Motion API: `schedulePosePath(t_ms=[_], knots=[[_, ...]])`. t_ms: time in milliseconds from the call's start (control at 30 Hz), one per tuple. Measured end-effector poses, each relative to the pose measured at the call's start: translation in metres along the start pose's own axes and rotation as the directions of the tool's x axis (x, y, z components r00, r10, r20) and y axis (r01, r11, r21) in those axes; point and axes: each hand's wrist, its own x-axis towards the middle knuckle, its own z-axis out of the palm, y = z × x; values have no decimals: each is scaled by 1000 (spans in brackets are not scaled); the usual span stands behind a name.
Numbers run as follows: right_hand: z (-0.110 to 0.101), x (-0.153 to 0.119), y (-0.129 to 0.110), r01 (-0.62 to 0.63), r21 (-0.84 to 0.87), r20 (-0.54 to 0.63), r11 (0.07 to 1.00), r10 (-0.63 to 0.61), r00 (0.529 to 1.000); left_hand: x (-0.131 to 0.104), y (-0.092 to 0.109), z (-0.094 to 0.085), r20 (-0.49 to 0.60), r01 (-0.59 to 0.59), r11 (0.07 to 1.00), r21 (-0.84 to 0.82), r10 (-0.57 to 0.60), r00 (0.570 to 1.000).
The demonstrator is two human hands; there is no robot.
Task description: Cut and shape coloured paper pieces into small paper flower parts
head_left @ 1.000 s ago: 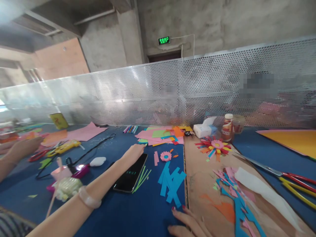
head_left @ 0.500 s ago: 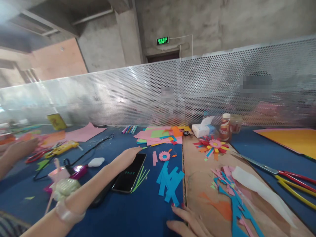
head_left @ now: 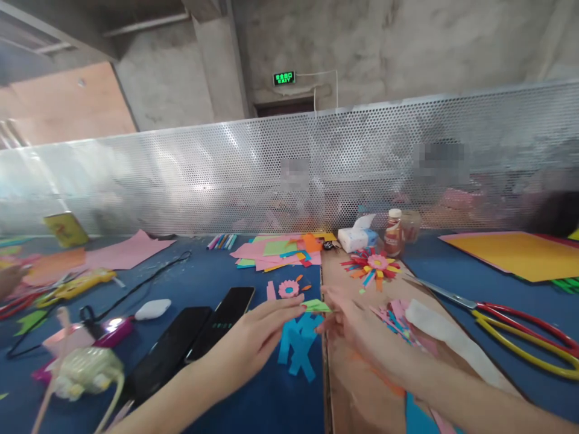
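Observation:
My left hand [head_left: 265, 325] pinches the left end of a small bunch of light green paper strips [head_left: 318, 306] in its fingertips. At the other end of the strips, my right hand [head_left: 350, 316] has its fingers closed on them, somewhat blurred. Just below the strips, blue paper strips [head_left: 298, 349] lie crossed on the blue table. A pink paper flower with a blue centre [head_left: 288, 289] lies behind my left fingertips. Left of my left hand are two dark phones, the nearer phone [head_left: 169, 349] and the farther phone [head_left: 235, 304], partly covered by my forearm.
Large red-and-yellow-handled scissors [head_left: 520, 331] lie at right. A multicoloured paper flower [head_left: 373, 268], a tissue box [head_left: 357, 239] and a brown bottle [head_left: 393, 232] stand on or near the cardboard [head_left: 339, 386]. A glue gun [head_left: 76, 288] lies left. A perforated metal screen [head_left: 203, 175] runs behind.
The green strips beside the phone are now between my hands. My left hand moved right from the phone; my right hand rose from the lower edge to meet it. The view shifted right.

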Motion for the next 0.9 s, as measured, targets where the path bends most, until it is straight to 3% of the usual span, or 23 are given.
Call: schedulePosePath(t_ms=[100,300,467,533,633,700,767,900], knots=[[-2,9,2,-98,79,63,992,93,994,6,4,9,14,-60,998,-36,60,998],[-14,15,17,-150,136,28,979,148,989,20,4,32,-25,-89,989,-115,86,996],[-22,18,29,-129,40,29,991,128,991,24,0,32,26,-75,934,-349,89,996],[-24,19,31,-93,-38,31,995,94,995,23,-5,28,70,29,851,-525,10,998],[-28,20,29,-11,-170,40,985,18,999,22,-12,24,160,240,570,-786,-188,969],[-29,18,24,46,-254,60,966,-32,998,21,-14,26,227,322,415,-851,-263,938],[-27,14,16,96,-325,90,941,-70,993,21,-13,30,294,369,362,-856,-247,923],[-16,1,-2,172,-424,143,889,-121,982,18,-9,36,445,452,351,-820,-106,889]])
